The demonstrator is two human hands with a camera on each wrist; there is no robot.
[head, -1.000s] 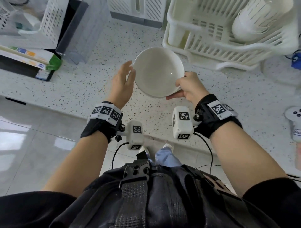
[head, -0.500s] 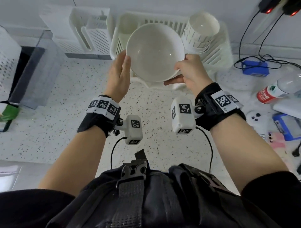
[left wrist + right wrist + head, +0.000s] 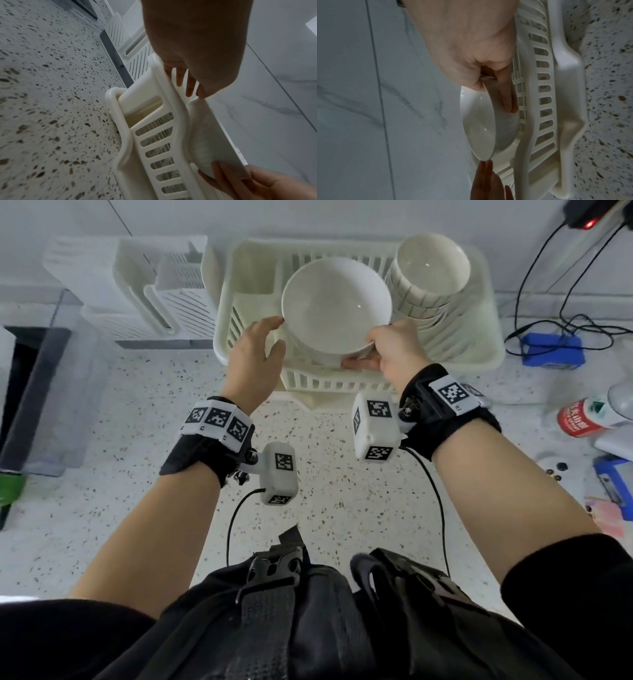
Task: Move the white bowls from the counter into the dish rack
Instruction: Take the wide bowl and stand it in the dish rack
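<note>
A white bowl (image 3: 335,306) hangs tilted over the middle of the cream dish rack (image 3: 222,337), its hollow facing me. My right hand (image 3: 370,350) pinches the bowl's lower right rim, thumb inside and fingers under the base. My left hand (image 3: 270,337) has straight fingers touching the bowl's left rim. A stack of white bowls (image 3: 431,268) leans in the rack's right part. In the right wrist view the bowl (image 3: 481,121) stands on edge just above the rack (image 3: 544,94). From the left wrist, my left fingertips (image 3: 188,89) reach the bowl (image 3: 202,135).
A white slotted organizer (image 3: 154,285) stands left of the rack, and a dark bin (image 3: 34,392) sits further left. To the right lie a blue box with cables (image 3: 551,350) and a red-labelled bottle (image 3: 589,412). The speckled counter (image 3: 137,508) stretches in front.
Both hands have carried the bowl forward from above the counter to a spot over the rack's middle. The right hand's grip is unchanged.
</note>
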